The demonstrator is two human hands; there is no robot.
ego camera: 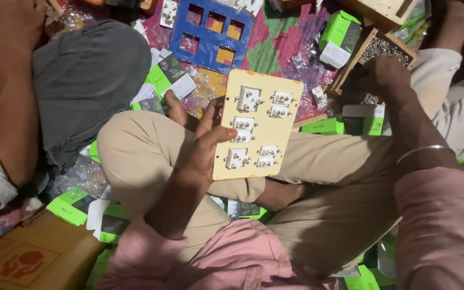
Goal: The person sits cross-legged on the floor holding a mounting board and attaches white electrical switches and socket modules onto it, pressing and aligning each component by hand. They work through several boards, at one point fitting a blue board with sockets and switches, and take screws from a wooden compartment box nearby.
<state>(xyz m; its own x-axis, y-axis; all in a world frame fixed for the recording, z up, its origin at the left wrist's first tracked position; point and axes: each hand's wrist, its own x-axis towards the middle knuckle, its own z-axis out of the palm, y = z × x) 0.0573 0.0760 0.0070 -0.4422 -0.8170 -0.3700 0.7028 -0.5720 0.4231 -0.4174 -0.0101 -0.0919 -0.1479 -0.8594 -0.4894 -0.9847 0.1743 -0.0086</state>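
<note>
Six switch modules sit in the cream plate (257, 124), which the left hand (206, 140) grips by its left edge, thumb across the face, held over the lap. The right hand (378, 77) reaches into the wooden tray (374, 56) of small metal screws, fingers curled down among them; whether it has one pinched cannot be told. The step looks like fetching screws; next would call for a fine pinch and carrying it to a module. Green boxes (339, 33) and a blue frame (209, 33) lie on the floor around.
</note>
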